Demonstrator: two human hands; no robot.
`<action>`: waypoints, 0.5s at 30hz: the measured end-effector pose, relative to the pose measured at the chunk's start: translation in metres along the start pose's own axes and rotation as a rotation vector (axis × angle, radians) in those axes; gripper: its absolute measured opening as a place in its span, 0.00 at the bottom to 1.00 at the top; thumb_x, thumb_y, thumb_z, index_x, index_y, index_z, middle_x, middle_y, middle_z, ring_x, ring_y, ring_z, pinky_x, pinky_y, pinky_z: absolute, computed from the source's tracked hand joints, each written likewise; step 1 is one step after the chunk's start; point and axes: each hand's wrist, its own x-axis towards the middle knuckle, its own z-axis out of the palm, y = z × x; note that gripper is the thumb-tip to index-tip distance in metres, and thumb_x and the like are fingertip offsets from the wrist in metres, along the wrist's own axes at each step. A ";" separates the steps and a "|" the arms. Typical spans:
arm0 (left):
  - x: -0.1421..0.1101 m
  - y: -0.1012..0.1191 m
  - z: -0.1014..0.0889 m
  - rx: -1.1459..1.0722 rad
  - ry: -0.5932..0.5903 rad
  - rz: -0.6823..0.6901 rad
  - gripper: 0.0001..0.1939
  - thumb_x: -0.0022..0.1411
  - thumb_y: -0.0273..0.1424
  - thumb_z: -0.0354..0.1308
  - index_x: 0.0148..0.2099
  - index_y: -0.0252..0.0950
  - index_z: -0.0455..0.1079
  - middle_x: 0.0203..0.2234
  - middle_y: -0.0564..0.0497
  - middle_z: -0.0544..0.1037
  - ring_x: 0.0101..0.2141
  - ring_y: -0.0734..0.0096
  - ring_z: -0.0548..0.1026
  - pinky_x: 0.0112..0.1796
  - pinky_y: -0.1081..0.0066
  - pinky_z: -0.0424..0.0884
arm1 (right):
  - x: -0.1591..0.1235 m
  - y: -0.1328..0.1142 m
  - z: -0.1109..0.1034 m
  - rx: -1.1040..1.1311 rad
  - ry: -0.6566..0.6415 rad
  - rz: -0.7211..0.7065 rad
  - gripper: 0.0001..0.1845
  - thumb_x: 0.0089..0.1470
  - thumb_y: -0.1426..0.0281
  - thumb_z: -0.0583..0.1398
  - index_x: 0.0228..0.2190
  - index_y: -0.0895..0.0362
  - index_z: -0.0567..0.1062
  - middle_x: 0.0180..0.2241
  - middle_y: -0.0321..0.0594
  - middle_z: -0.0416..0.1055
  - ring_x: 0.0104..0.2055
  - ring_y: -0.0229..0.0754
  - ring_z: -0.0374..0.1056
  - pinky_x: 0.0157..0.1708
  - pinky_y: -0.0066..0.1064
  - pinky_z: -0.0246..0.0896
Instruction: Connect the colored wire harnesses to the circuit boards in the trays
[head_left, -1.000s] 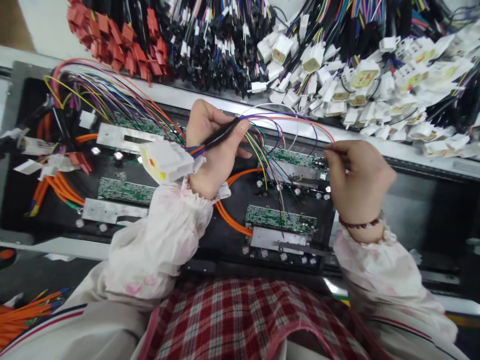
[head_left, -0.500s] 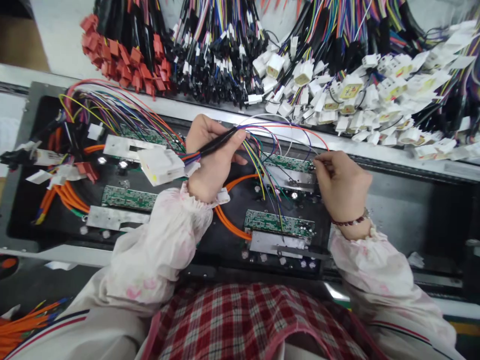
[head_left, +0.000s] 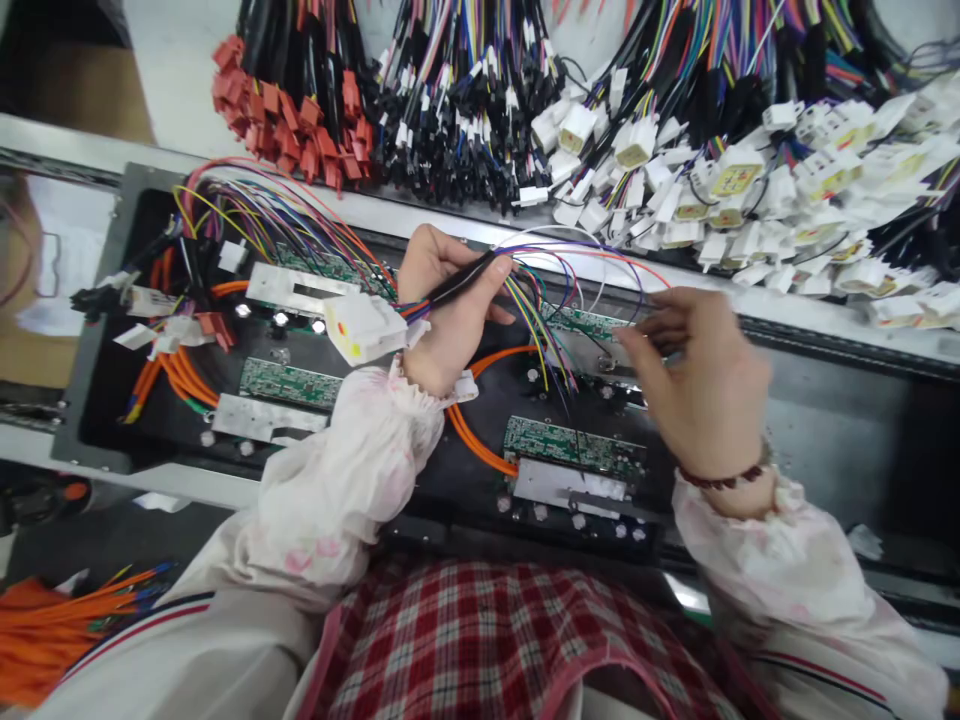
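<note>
My left hand point(head_left: 454, 305) is closed round the black-sleeved part of a wire harness point(head_left: 461, 280), held above the black tray. A white connector point(head_left: 365, 327) hangs from the harness on the left of that hand. On the other side its loose coloured wires fan out, some arching right and others drooping. My right hand point(head_left: 697, 370), slightly blurred, is at the far ends of the arching wires. Its thumb and fingers look slightly apart, with no wire clearly gripped. Below the wires lies a green circuit board point(head_left: 589, 322) with a metal plate.
The long black tray point(head_left: 105, 320) also holds another circuit board point(head_left: 577, 445), orange cables point(head_left: 476, 440) and a wired group at left. Behind it hang bundles with red connectors point(head_left: 289, 125), black connectors point(head_left: 465, 130) and white connectors point(head_left: 735, 185). More orange cables point(head_left: 67, 630) lie at lower left.
The camera view has shifted, so the scene sits further right. My right hand has loosened from its pinch at a wire end and turned slightly. My left hand keeps its hold on the harness.
</note>
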 end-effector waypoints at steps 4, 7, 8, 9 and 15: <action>0.000 0.000 0.000 0.001 -0.009 0.004 0.20 0.55 0.34 0.71 0.35 0.44 0.58 0.25 0.56 0.78 0.23 0.70 0.79 0.15 0.74 0.74 | 0.001 -0.003 0.002 -0.073 -0.074 -0.093 0.10 0.63 0.62 0.59 0.36 0.56 0.75 0.34 0.44 0.74 0.37 0.47 0.70 0.36 0.38 0.63; 0.001 0.000 0.000 0.029 0.003 0.002 0.21 0.55 0.34 0.71 0.35 0.44 0.58 0.25 0.57 0.78 0.25 0.70 0.79 0.14 0.75 0.74 | 0.008 -0.007 0.010 -0.019 -0.157 -0.127 0.08 0.63 0.68 0.58 0.35 0.56 0.77 0.35 0.45 0.75 0.38 0.46 0.71 0.37 0.37 0.63; 0.001 0.000 0.000 0.023 0.003 0.010 0.20 0.56 0.33 0.71 0.35 0.44 0.58 0.25 0.57 0.77 0.25 0.71 0.79 0.14 0.75 0.74 | 0.011 -0.008 0.012 0.009 -0.136 -0.121 0.08 0.63 0.69 0.58 0.35 0.56 0.77 0.35 0.44 0.76 0.38 0.46 0.72 0.37 0.37 0.63; 0.001 0.000 0.000 0.013 0.001 0.019 0.20 0.57 0.32 0.71 0.35 0.44 0.58 0.25 0.58 0.77 0.25 0.71 0.79 0.15 0.75 0.74 | 0.015 -0.009 0.014 0.035 -0.106 -0.115 0.07 0.63 0.70 0.58 0.36 0.56 0.77 0.36 0.43 0.77 0.39 0.45 0.73 0.37 0.36 0.64; 0.000 0.006 0.000 -0.021 -0.008 0.025 0.19 0.56 0.27 0.71 0.35 0.42 0.60 0.23 0.59 0.74 0.21 0.72 0.77 0.15 0.75 0.76 | 0.030 -0.006 0.029 0.059 -0.138 -0.037 0.04 0.59 0.73 0.61 0.36 0.55 0.76 0.33 0.38 0.79 0.35 0.43 0.76 0.34 0.33 0.64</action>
